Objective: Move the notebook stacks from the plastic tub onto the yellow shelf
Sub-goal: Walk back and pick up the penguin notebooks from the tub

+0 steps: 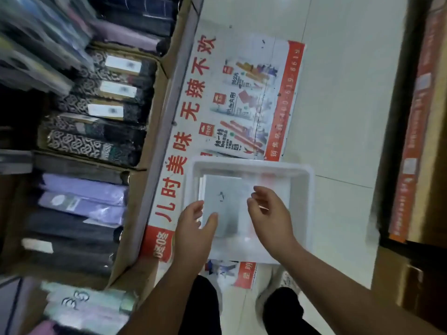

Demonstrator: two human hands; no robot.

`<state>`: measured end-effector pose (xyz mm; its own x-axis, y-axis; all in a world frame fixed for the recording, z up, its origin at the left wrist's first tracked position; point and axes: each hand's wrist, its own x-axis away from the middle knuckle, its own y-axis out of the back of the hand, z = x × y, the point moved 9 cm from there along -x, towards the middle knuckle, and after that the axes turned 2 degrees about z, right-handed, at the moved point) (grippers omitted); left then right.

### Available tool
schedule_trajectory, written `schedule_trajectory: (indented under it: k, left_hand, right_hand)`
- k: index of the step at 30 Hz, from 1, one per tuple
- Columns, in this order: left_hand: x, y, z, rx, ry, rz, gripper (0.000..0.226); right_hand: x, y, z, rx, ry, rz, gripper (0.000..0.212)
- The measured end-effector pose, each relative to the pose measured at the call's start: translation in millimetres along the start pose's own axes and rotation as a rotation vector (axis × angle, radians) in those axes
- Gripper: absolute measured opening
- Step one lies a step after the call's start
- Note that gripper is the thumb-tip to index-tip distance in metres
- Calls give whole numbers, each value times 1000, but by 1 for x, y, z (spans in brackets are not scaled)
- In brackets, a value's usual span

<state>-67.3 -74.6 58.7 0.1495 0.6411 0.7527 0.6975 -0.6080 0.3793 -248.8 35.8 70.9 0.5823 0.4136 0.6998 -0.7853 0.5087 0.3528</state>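
Observation:
A white plastic tub (303, 189) stands on a flattened printed carton on the floor. Inside it lies a stack of pale grey notebooks (226, 189) wrapped in clear film. My left hand (193, 226) hovers over the tub's near left corner, fingers apart, thumb over the stack's near edge. Over the stack's right side is my right hand (268, 211), also spread, fingertips close to the wrapping. Neither hand grips anything. The yellow shelf is not in view.
Open cardboard boxes (154, 76) of folded umbrellas and packaged goods line the left. A flattened carton with red lettering (242, 93) covers the tile floor. Orange and brown boxes (416, 117) stand at the right. My shoes and dark trousers (278, 308) are below the tub.

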Motion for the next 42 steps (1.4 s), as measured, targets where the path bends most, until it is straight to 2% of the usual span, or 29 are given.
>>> schedule_trajectory:
  k: [5, 9, 14, 19, 28, 31, 33, 37, 42]
  left_hand:
    - [-94, -53, 62, -128, 24, 1, 59]
    - [-141, -75, 102, -220, 48, -90, 60]
    - [-157, -94, 125, -295, 46, -292, 69]
    - [-161, -101, 122, -413, 66, -367, 75]
    - [-171, -110, 115, -586, 123, -339, 69]
    - [-170, -113, 121, -512, 111, -311, 70]
    - [-170, -112, 122, -454, 100, -291, 71]
    - [-170, -116, 119, -383, 97, -223, 67]
    - [-183, -128, 124, -282, 83, -71, 49]
  right_hand:
    - [-93, -63, -92, 110, -59, 9, 47]
    - [-133, -84, -170, 153, -286, 21, 60]
    - [-162, -113, -205, 98, -331, 42, 35]
    - [-163, -123, -209, -11, -399, 31, 35]
    - [-169, -122, -207, 3, -392, 67, 22]
    - [-168, -122, -208, 6, -375, 40, 20]
    - [-165, -122, -207, 5, -380, 20, 27]
    - [-160, -112, -209, 35, -362, -45, 54]
    - [-155, -85, -217, 11, -402, -144, 51]
